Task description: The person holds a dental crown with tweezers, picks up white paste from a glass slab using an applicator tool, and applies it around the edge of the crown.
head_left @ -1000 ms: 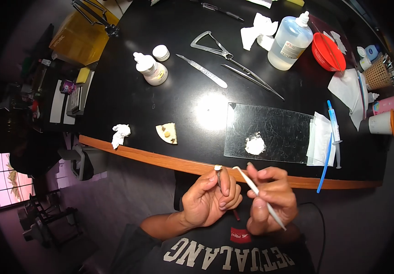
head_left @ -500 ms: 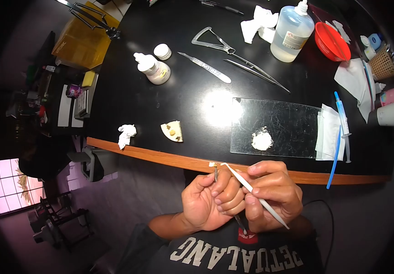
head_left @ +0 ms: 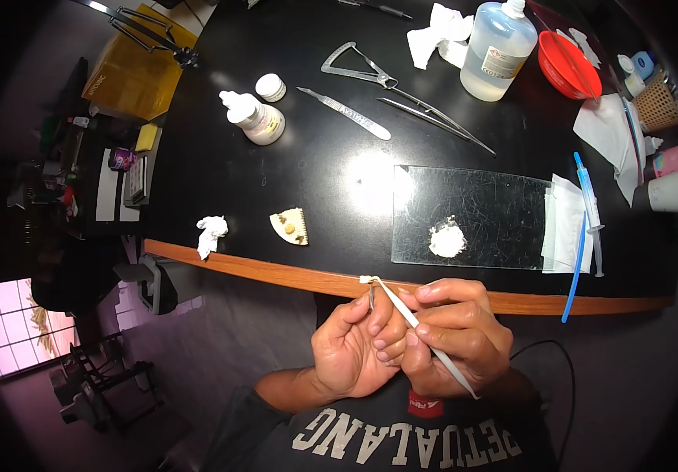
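My left hand (head_left: 355, 346) is closed round a slim metal tool (head_left: 371, 297), probably forceps, though most of it is hidden in the fingers. At its tip sits a small off-white, tooth-like piece (head_left: 366, 279). Pinched in my right hand (head_left: 461, 334) is a white plastic dental instrument (head_left: 402, 308), slanting up to the left. Its bent tip meets or nearly meets the small piece; contact is too fine to be sure. Beyond the hands, a scratched glass slab (head_left: 496, 212) bears a heap of white powder (head_left: 447, 238). A toothed, fan-shaped beige shade piece (head_left: 289, 226) lies left of the slab.
On the black table are a dropper bottle (head_left: 256, 122), a round white jar (head_left: 270, 87), a scalpel (head_left: 344, 112), a metal caliper (head_left: 359, 72), tweezers (head_left: 437, 124), a large clear bottle (head_left: 499, 55), a red bowl (head_left: 567, 67), a blue-tipped syringe (head_left: 588, 200) and crumpled tissue (head_left: 212, 234).
The white instrument's tip has moved left onto or right beside the small piece, with my right hand shifting slightly left. The table view has slid a little up and left.
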A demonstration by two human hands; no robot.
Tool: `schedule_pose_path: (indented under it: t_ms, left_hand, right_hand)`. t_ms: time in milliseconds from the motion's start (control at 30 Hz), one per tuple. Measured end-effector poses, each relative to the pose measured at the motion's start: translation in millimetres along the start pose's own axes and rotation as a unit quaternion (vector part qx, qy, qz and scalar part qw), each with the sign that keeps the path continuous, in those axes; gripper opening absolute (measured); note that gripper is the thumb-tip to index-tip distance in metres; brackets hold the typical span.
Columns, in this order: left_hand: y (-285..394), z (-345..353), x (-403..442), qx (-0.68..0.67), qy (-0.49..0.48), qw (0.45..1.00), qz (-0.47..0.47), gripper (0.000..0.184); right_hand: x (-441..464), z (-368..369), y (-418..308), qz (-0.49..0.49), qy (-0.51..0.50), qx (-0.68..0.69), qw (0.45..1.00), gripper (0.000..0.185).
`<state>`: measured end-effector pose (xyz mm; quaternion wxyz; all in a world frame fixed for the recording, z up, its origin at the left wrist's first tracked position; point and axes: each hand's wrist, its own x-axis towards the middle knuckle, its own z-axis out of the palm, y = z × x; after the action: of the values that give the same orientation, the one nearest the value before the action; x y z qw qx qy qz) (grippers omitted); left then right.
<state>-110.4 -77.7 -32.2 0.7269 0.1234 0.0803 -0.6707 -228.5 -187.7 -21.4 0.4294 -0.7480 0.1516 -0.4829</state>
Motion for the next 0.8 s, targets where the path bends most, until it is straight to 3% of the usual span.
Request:
schedule_pose_path:
  t_ms: [800]
  left_hand:
    - [0.4,-4.5,1.5,0.008,-0.040,0.999,-0.009,0.038]
  right_hand:
    - [-3.8,-1.6,2.0,0.004,0.008,0.022,1.000,0.019]
